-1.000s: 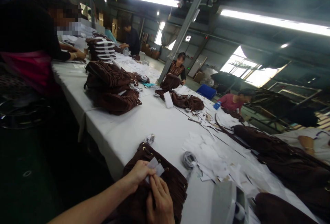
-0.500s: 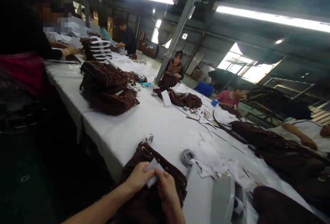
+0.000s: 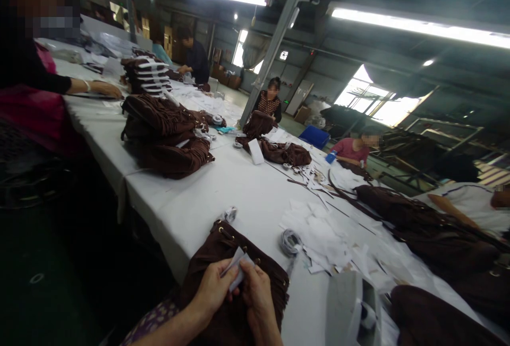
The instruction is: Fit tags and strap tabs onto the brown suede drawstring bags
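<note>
Right hand (image 3: 257,288) has curled inward, its thumb now on the white paper slips (image 3: 238,268).
Left hand (image 3: 215,285) pinches them too, over the brown eyeleted bag (image 3: 203,253) at the table's (image 3: 179,192) near edge.

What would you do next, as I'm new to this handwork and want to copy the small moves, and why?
I'd probably line up the edges of the white slips between the fingertips. The left hand and right hand both pinch them over the brown bag, and their upper corners look fanned apart rather than flush.
</note>
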The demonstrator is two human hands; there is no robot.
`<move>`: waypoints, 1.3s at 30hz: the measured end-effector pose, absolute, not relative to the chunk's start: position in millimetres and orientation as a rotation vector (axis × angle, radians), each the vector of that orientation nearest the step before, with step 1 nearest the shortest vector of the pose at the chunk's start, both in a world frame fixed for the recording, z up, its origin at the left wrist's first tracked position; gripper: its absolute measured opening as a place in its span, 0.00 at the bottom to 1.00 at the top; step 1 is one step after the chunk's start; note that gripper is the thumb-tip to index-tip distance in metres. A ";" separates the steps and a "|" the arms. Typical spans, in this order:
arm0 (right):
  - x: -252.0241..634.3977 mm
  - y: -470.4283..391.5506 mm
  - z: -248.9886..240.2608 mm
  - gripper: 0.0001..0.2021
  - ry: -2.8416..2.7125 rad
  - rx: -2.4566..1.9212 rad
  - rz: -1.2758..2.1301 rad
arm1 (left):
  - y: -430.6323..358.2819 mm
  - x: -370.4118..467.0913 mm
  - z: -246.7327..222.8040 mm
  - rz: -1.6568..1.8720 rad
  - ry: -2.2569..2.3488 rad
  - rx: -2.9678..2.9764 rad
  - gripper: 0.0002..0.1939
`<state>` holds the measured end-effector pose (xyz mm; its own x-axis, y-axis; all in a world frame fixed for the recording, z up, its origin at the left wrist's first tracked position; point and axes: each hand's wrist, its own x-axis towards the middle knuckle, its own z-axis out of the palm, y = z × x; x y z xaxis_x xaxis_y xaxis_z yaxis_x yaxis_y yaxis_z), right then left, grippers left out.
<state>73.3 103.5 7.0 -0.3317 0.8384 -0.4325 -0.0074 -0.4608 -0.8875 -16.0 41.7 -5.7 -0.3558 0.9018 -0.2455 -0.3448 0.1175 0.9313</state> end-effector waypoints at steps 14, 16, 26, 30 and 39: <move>69.0 105.2 15.5 0.15 -1.091 -1.462 1.851 | 28.4 -7.5 -13.7 1.614 1.573 0.865 0.20; 70.8 106.4 15.3 0.14 -1.081 -1.469 1.879 | 26.0 -9.0 -14.8 1.570 1.559 0.990 0.20; 75.4 106.7 15.6 0.15 -1.057 -1.403 1.988 | 16.8 -19.8 -6.4 1.114 1.733 1.544 0.26; 74.9 103.2 19.4 0.21 -1.099 -1.357 1.990 | 17.3 -14.5 -3.9 0.891 1.886 1.655 0.30; 73.6 98.2 14.3 0.25 -1.165 -1.263 1.939 | 22.7 -22.2 10.4 1.410 1.463 0.785 0.23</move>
<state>73.6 98.2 14.3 -0.4119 0.7979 -0.4400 0.0139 -0.4773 -0.8786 -22.2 22.7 10.4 -0.3670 0.9117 -0.1847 -0.1512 0.1375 0.9789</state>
